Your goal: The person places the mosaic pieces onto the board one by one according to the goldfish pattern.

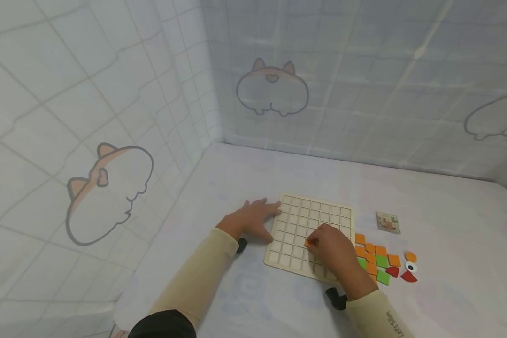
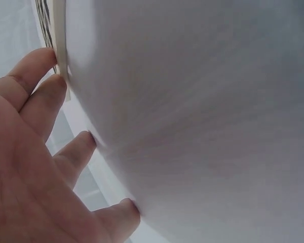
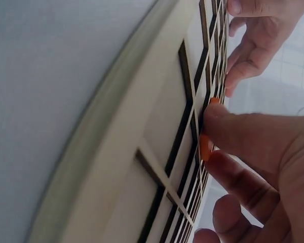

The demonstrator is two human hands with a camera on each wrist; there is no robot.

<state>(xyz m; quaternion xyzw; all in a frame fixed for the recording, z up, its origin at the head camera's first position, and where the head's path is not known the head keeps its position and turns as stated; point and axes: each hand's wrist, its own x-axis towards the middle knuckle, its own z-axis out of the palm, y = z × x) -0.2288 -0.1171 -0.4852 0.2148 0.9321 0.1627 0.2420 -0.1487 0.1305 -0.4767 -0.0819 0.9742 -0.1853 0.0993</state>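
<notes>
A pale wooden grid board (image 1: 288, 270) with square cells lies on the white surface. My right hand (image 1: 330, 246) is over its lower middle and pinches a small orange piece (image 3: 205, 147) between thumb and finger, at the cells of the grid. Most of that piece is covered by my fingers. At the board's left edge my left hand (image 1: 255, 219) is spread, with fingertips touching the rim; the left wrist view shows two fingers (image 2: 49, 101) against the board's side and others on the cloth.
Right of the board lie several orange squares and circles (image 1: 410, 256), green squares (image 1: 383, 277), red wedges (image 1: 409, 277) and a white eye piece (image 1: 411, 267). A small pattern card (image 1: 387, 222) lies behind them. White patterned curtain walls (image 1: 274, 131) stand at the back and left.
</notes>
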